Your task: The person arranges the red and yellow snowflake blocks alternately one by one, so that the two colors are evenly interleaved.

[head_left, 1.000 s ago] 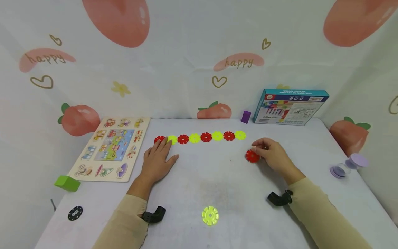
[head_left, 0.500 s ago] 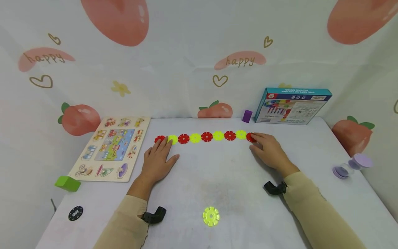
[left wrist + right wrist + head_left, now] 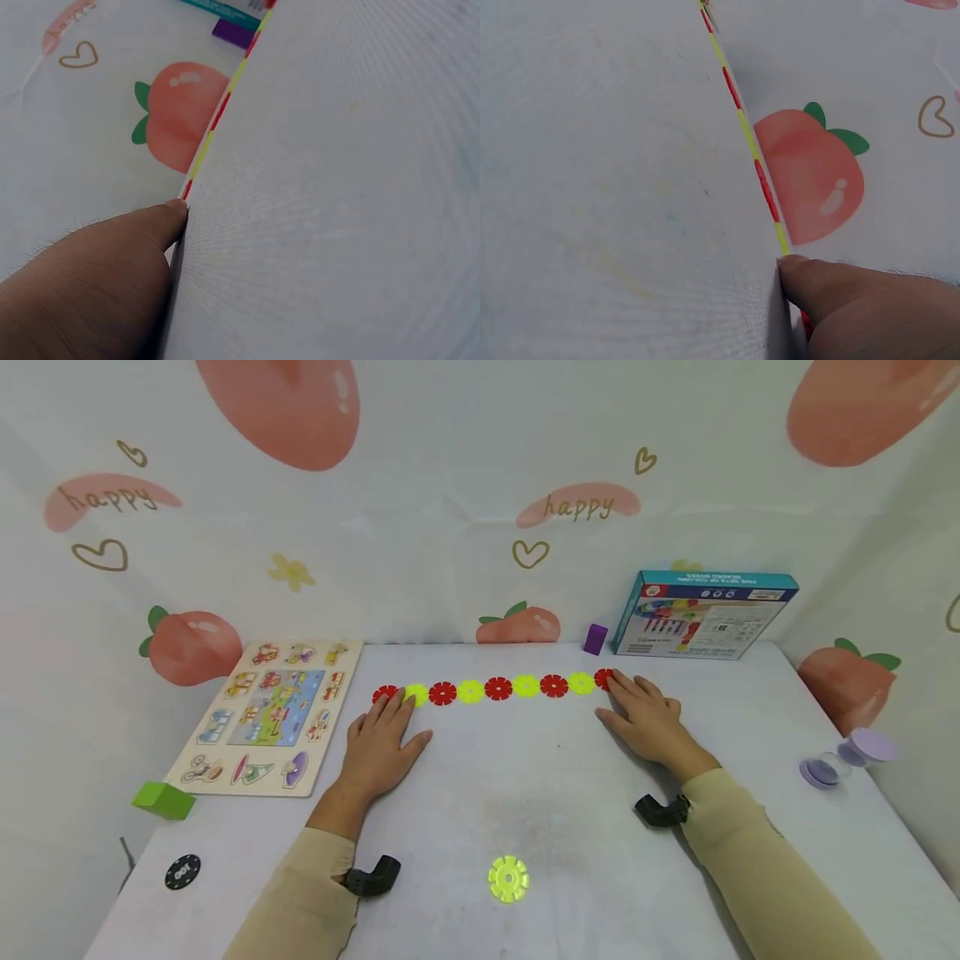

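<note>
Red and yellow notched plastic discs lie flat in an alternating row (image 3: 498, 688) across the back of the table. At its left end my left hand (image 3: 378, 756) rests flat, fingers spread, fingertips over a red disc (image 3: 385, 692) and a yellow disc (image 3: 417, 694). My right hand (image 3: 651, 722) lies with extended fingers at the other end, touching the last red disc (image 3: 603, 679) and partly covering it. A single yellow disc (image 3: 508, 879) lies near the front. Both wrist views show a thumb by the table and the row edge-on.
A wooden picture puzzle board (image 3: 266, 718) lies at left, with a green block (image 3: 163, 801) and a black chip (image 3: 182, 872) nearby. A purple block (image 3: 596, 639) and a boxed toy set (image 3: 705, 614) stand at the back right. An hourglass (image 3: 847, 757) lies at far right.
My right hand has carried a red disc up and left to the row's right end, let go of its pinch and laid its fingers on it. The left hand has stayed in place.
</note>
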`<action>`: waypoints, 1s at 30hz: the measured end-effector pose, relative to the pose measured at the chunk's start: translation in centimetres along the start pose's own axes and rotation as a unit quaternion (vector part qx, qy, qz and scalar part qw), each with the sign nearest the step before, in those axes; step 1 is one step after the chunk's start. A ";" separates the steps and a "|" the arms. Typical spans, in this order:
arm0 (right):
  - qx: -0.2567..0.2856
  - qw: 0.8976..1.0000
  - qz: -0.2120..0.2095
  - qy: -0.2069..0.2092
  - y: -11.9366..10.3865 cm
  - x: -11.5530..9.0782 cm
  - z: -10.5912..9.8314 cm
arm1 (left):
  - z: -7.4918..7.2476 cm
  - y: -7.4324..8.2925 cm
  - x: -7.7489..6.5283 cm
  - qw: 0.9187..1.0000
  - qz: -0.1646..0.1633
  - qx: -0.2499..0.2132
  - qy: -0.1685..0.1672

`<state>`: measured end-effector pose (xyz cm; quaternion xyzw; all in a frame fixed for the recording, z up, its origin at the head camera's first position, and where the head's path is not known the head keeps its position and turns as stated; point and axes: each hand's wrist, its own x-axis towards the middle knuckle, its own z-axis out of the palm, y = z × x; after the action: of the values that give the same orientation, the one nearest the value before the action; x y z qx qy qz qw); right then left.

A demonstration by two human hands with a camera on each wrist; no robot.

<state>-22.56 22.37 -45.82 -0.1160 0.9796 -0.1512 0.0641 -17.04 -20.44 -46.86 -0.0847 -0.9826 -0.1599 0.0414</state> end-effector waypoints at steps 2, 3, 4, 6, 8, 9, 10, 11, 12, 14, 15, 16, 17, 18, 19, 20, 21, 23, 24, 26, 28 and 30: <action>0.000 1.000 -0.001 -0.001 0.0 0.0 0.0 | -0.1 0.1 0.0 1.000 0.000 -0.001 0.000; 0.000 1.000 0.000 -0.003 0.0 0.0 0.0 | -0.1 0.1 0.0 1.000 0.001 -0.002 0.000; 0.000 1.000 0.002 -0.003 0.0 0.0 0.0 | -0.1 0.1 0.0 1.000 0.002 -0.002 0.000; 0.001 1.000 0.005 -0.004 0.0 0.1 0.1 | -0.1 0.0 0.0 1.000 0.001 -0.001 0.000; 0.000 1.000 0.009 -0.005 -0.1 0.2 0.1 | -0.1 0.0 0.0 1.000 0.000 0.000 0.001; 0.001 1.000 0.010 -0.004 -0.1 0.2 0.1 | 0.0 -0.1 0.0 1.000 0.000 0.001 0.001; 0.001 1.000 0.010 -0.002 -0.1 0.3 0.1 | 0.0 -0.1 0.0 1.000 -0.001 0.001 0.000; 0.004 1.000 0.010 0.002 -0.1 0.3 0.1 | 0.0 -0.1 0.0 1.000 -0.001 0.002 0.000; 0.009 1.000 0.010 0.006 0.0 0.3 0.1 | 0.0 -0.1 0.0 1.000 -0.001 0.001 -0.001; 0.014 1.000 0.010 0.011 0.1 0.2 0.1 | 0.0 -0.1 0.0 1.000 -0.001 0.001 -0.003; 0.016 1.000 0.010 0.013 0.1 0.1 0.1 | 0.0 -0.1 0.0 1.000 0.000 0.001 -0.004; 0.016 1.000 0.010 0.014 0.1 0.1 0.0 | 0.0 -0.1 0.0 1.000 0.000 0.001 -0.004; 0.016 1.000 0.010 0.013 0.1 0.0 0.0 | 0.1 -0.1 0.0 1.000 0.000 0.001 -0.004; 0.013 1.000 0.009 0.011 0.2 0.0 0.0 | 0.1 0.0 0.0 1.000 0.000 0.001 -0.003; 0.008 1.000 0.007 0.009 0.1 0.0 0.0 | 0.1 0.0 0.0 1.000 0.000 0.002 -0.003; 0.004 1.000 0.006 0.009 0.1 -0.1 0.0 | 0.1 0.0 0.0 1.000 0.000 0.001 -0.003; 0.001 1.000 0.004 0.010 0.1 -0.1 0.0 | 0.0 0.0 0.0 1.000 0.000 0.001 -0.002; -0.004 1.000 0.002 0.013 0.1 -0.1 0.1 | 0.0 0.1 0.0 1.000 -0.001 0.001 -0.002; -0.006 1.000 0.001 0.014 0.1 -0.2 0.1 | 0.0 0.1 0.0 1.000 -0.001 0.001 -0.002; -0.007 1.000 0.001 0.018 0.1 -0.2 0.2 | 0.0 0.1 0.0 1.000 0.000 0.000 -0.002; -0.007 1.000 -0.001 0.021 0.1 -0.3 0.2 | -0.1 0.1 0.0 1.000 -0.001 0.000 -0.003; -0.007 1.000 -0.001 0.025 0.0 -0.3 0.3 | -0.1 0.2 0.0 1.000 -0.002 0.000 -0.004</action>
<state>-22.23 22.40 -46.06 -0.1139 0.9818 -0.1469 0.0388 -17.01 -20.31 -46.71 -0.0835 -0.9830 -0.1594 0.0376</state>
